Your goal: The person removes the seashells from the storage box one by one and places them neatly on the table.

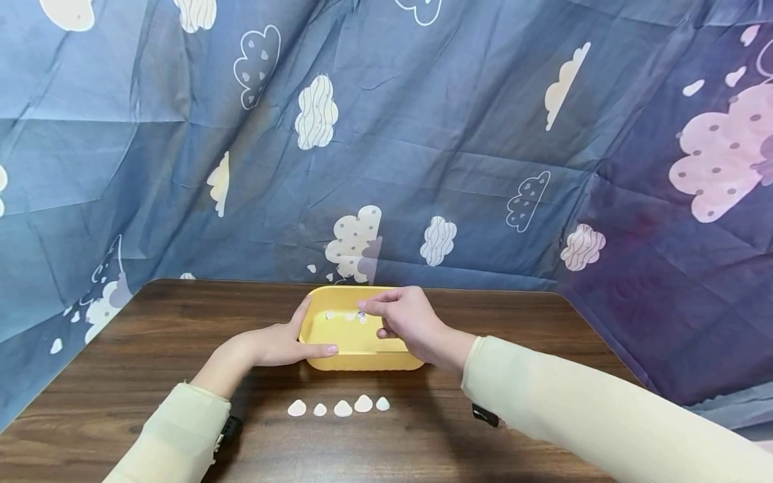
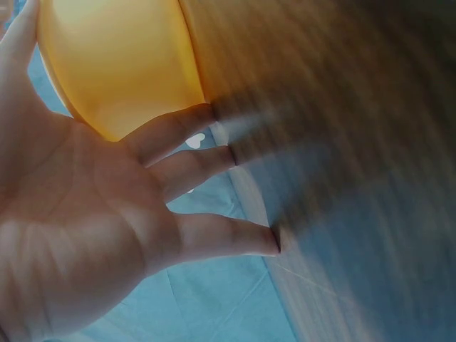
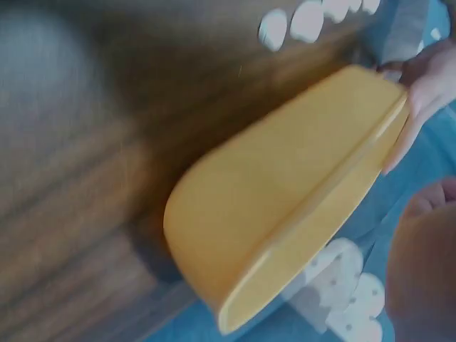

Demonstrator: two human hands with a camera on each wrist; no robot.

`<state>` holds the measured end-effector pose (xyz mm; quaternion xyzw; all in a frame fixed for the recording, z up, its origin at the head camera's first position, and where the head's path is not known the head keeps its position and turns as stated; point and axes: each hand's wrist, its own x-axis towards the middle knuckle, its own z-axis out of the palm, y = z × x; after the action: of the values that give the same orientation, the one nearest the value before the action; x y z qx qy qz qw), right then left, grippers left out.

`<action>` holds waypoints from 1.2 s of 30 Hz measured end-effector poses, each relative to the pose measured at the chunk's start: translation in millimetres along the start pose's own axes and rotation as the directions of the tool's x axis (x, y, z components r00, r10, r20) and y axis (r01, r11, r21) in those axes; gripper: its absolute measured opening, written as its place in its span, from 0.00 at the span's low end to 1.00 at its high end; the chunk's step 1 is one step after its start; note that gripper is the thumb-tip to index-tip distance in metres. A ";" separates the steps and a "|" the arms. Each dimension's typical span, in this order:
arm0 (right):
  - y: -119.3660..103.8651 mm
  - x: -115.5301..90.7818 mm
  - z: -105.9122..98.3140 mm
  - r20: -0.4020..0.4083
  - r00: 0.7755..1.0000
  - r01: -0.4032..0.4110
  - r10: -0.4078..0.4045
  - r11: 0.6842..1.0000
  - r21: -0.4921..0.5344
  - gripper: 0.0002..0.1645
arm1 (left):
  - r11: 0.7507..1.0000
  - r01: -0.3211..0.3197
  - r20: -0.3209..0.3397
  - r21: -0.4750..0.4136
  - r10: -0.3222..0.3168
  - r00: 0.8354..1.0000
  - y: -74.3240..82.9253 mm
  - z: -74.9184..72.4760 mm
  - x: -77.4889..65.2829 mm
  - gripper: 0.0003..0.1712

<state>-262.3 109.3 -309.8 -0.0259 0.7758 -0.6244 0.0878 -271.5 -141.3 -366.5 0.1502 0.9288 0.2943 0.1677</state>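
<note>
A yellow rectangular bin [image 1: 365, 362] stands on the brown table, with several small whitish pieces like seashells [image 1: 329, 315] inside. My left hand [image 1: 274, 343] grips the bin's left end, thumb along the front rim. In the left wrist view its other fingers [image 2: 192, 171] reach down outside the wall to the tabletop. Over the bin's right half, my right hand [image 1: 410, 318] pinches a small pale shell [image 1: 361, 314] between thumb and forefinger; the fingertips partly hide it. Fan-shaped white seashells [image 1: 343, 408] lie in a row in front of the bin.
The wood-grain table [image 1: 483, 443] ends just behind the bin. A blue cloth [image 1: 386, 168] printed with clouds hangs behind and at both sides. A dark strap piece [image 1: 485, 415] shows under the right sleeve, another [image 1: 228, 429] by the left cuff.
</note>
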 end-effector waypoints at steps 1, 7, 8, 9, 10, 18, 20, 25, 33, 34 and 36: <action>0.3 4.9 -1.2 0.018 1.000 -0.001 0.002 1.000 -0.026 0.12 | 1.000 -0.001 0.001 -0.002 0.001 1.000 -0.2 0.0 0.1 0.80; 5.9 34.1 -6.7 0.090 0.996 -0.014 0.028 0.988 -0.151 0.17 | 1.000 -0.003 0.001 0.000 0.003 1.000 0.2 -0.3 -0.7 0.80; 6.8 38.7 -7.1 0.094 0.995 -0.021 0.037 0.987 -0.161 0.19 | 1.000 -0.001 0.002 0.001 0.001 1.000 0.3 -0.3 -0.9 0.80; 7.3 42.6 -7.4 0.098 0.994 -0.026 0.043 0.985 -0.173 0.20 | 1.000 0.002 0.003 0.003 -0.002 1.000 0.4 -0.3 -1.2 0.80; 8.0 46.6 -7.5 0.101 0.994 -0.030 0.050 0.982 -0.187 0.20 | 1.000 0.003 0.002 0.004 -0.003 1.000 0.4 -0.3 -1.3 0.80; 17.8 71.1 -3.7 0.120 0.987 -0.076 0.112 0.959 -0.273 0.17 | 1.000 -0.009 0.002 -0.011 0.009 1.000 -0.4 -0.3 0.0 0.80; 22.9 75.1 -2.5 0.131 0.983 -0.086 0.129 0.952 -0.295 0.19 | 1.000 -0.012 0.002 -0.014 0.012 1.000 -0.8 -0.1 0.4 0.80; 34.6 79.7 0.1 0.119 0.980 -0.112 0.158 0.938 -0.327 0.23 | 1.000 -0.007 0.001 -0.007 0.007 1.000 0.3 0.2 0.7 0.80; 47.3 84.3 4.7 0.056 0.988 -0.120 0.144 0.943 -0.311 0.19 | 1.000 0.000 0.000 -0.003 0.000 1.000 1.5 -0.5 -0.1 0.79; 48.2 84.9 5.5 0.052 0.989 -0.117 0.140 0.943 -0.312 0.17 | 1.000 0.000 0.000 -0.004 0.000 1.000 1.1 -0.5 -0.2 0.79; 49.8 85.6 7.0 0.042 0.990 -0.111 0.131 0.940 -0.322 0.14 | 1.000 -0.001 0.000 -0.004 0.001 1.000 0.1 -0.5 -0.2 0.79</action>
<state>-341.9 100.6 -368.6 -0.0117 0.8634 -0.4831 0.1449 -271.5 -141.5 -365.9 0.1501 0.9282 0.2962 0.1678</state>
